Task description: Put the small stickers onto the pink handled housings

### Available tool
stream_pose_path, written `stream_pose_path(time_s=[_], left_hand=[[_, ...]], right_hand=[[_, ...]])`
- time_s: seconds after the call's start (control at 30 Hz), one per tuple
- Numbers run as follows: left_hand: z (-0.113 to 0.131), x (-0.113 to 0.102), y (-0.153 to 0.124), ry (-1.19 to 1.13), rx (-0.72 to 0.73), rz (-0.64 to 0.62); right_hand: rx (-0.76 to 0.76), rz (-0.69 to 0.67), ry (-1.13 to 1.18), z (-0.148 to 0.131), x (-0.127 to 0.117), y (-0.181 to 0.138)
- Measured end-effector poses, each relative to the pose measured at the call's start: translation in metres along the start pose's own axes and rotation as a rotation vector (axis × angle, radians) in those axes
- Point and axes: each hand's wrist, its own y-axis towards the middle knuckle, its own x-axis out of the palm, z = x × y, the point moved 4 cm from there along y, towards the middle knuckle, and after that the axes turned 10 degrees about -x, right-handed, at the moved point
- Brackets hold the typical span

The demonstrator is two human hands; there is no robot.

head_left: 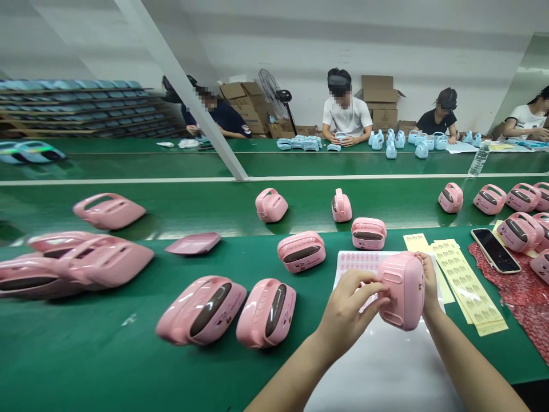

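Observation:
A pink rounded plastic casing is held up over the white sheet, its face with two oblong raised bars turned to the left. My right hand is closed around its far right side, the fingers partly hidden behind it. From the left, my left hand has its thumb and fingertips drawn together against that face; anything small between them is hidden. Beneath lies a sheet of small pink stickers. Close by stand a pink casing with a dark window and another such casing.
More pink casings stand left, others right. Yellow sticker sheets, a phone and red bubble wrap lie right. A white post crosses the view. Co-workers sit opposite with blue casings.

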Motion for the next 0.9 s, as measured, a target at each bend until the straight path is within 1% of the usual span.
stream_pose_path(time_s=[0.2,0.33,0.4,0.57,0.63,0.77,0.9], left_hand=[[0.006,0.002,-0.003,0.020,0.039,0.052],[0.009,0.001,-0.002,0.056,0.070,0.047],[0.009,0.000,-0.001,0.069,0.067,0.016],[0.005,-0.001,0.002,0.045,0.032,-0.146],[0.003,-0.001,0.002,0.025,0.010,-0.165],[0.002,0.001,-0.001,0.042,0.021,-0.091],[0.007,0.003,-0.003,0.126,0.128,-0.012]], right_hand=[[-0.029,0.034,-0.030,-0.001,-0.005,-0.003],[-0.064,0.035,-0.093,-0.005,-0.006,-0.003],[-0.077,0.033,-0.114,-0.009,-0.005,-0.002],[-0.088,0.012,-0.133,-0.016,-0.004,-0.004],[-0.088,0.004,-0.155,-0.019,-0.004,-0.005],[-0.083,0.008,-0.191,-0.021,-0.005,-0.007],[-0.068,0.013,-0.223,-0.021,-0.006,-0.008]])
